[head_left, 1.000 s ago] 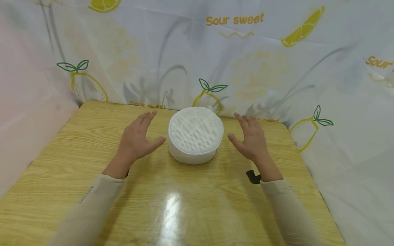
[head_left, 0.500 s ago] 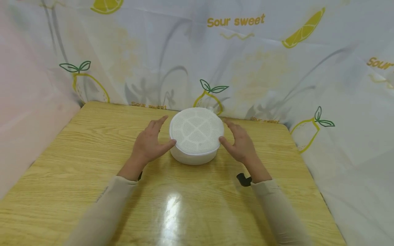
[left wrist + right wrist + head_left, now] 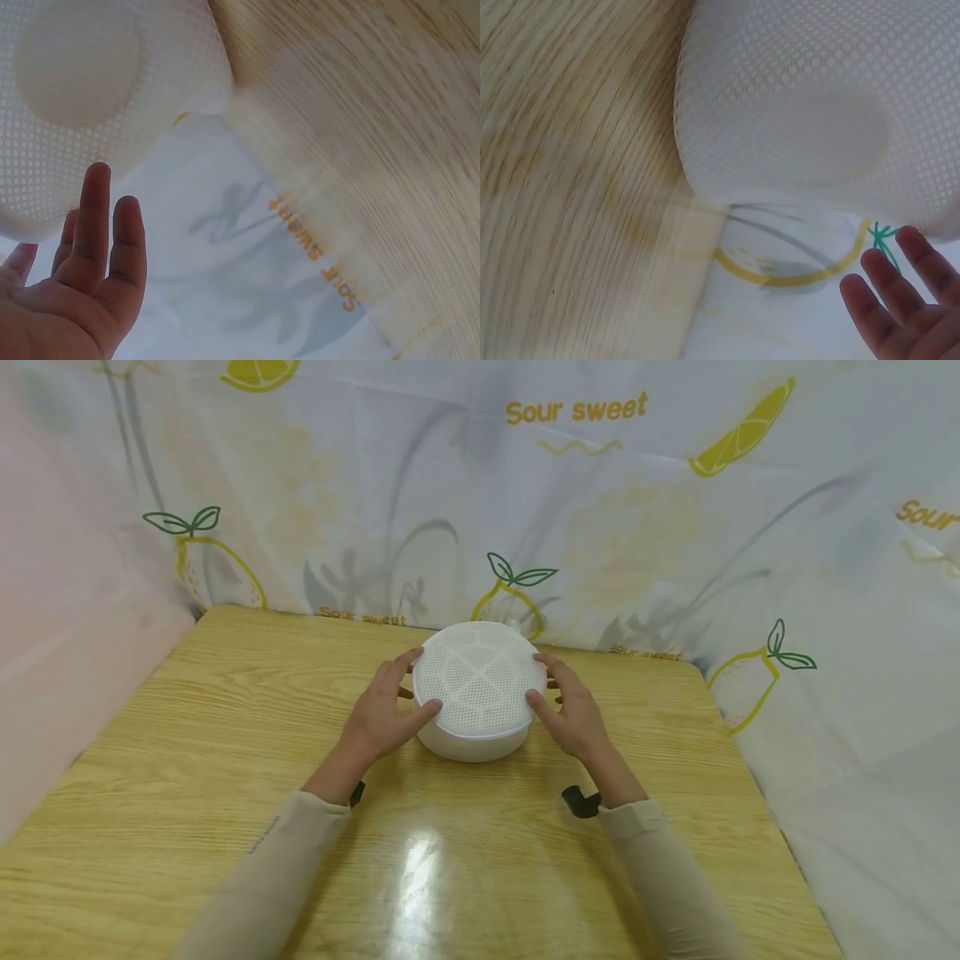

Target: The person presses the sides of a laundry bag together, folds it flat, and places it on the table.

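A drum-shaped white mesh laundry bag [image 3: 480, 672] stands at the back middle of the table, its round top showing pale crossed bands and a piped rim. My left hand [image 3: 380, 714] is at its left side, thumb over the top rim and fingers along the side. On the opposite side, my right hand [image 3: 574, 717] has its thumb and index fingertip at the rim. In the left wrist view, the extended fingers [image 3: 94, 217] reach the mesh wall. The right wrist view shows fairly straight fingers [image 3: 889, 289] at the bag's edge.
The wooden table [image 3: 225, 727] backs onto a white cloth [image 3: 615, 527] printed with lemons and lettering. More pale cloth hangs along the left and right sides. A black strap piece [image 3: 581, 802] sticks out from the right wrist.
Both hands have moved inward from beside the bag until thumbs and fingertips are at its rim. The bag has not visibly moved.
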Motion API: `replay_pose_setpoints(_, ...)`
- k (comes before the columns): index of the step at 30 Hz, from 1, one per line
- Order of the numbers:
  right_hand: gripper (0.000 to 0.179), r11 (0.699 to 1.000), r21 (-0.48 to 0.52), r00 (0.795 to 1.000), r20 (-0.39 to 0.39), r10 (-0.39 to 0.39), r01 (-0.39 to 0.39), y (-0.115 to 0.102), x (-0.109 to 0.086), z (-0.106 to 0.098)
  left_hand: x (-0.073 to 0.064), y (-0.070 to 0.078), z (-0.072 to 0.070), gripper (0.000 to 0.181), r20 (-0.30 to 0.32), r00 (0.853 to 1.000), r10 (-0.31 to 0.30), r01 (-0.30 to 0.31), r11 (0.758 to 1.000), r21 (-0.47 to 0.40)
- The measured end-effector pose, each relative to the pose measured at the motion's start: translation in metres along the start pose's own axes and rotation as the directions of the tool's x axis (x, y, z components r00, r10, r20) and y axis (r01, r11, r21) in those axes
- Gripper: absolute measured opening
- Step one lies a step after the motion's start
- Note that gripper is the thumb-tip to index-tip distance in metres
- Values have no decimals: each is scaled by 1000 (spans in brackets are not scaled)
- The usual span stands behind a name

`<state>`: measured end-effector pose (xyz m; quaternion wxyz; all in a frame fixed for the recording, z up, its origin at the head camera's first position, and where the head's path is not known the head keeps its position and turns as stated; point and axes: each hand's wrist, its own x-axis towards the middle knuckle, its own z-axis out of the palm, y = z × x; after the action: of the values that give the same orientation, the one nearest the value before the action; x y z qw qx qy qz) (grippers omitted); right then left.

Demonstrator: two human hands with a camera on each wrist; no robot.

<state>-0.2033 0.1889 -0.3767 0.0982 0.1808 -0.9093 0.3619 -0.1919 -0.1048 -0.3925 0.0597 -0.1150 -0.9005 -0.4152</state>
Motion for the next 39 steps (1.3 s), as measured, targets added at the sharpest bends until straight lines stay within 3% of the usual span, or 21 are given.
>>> replay_pose_setpoints(12, 53, 992, 124, 1000, 14, 24, -25, 2, 4, 7, 3, 1, 3, 79, 15, 999, -28, 28, 999, -32)
replay_pose_setpoints(22, 52, 978, 202, 999, 25, 43, -47, 1, 6, 12, 12, -3, 7, 76, 25, 1000, -18, 23, 980, -200)
replay_pose_setpoints(29, 52, 950, 296, 995, 40, 95, -103, 1, 9, 14, 15, -1, 7, 72, 66, 996, -63, 81, 945, -317)
replay_pose_setpoints(32, 55, 935, 335, 993, 53, 103, -115, -1, 10, 14, 15, -1, 8, 72, 84, 994, -73, 97, 934, -343)
replay_pose_setpoints(36, 56, 911, 392, 991, 85, 105, -130, -21, 9, 6, 17, -2, 9, 74, 95, 993, -74, 104, 924, -367)
replay_pose_setpoints(39, 56, 891, 436, 991, 93, 97, -128, -19, 10, 9, 19, -2, 11, 76, 104, 991, -80, 114, 915, -386)
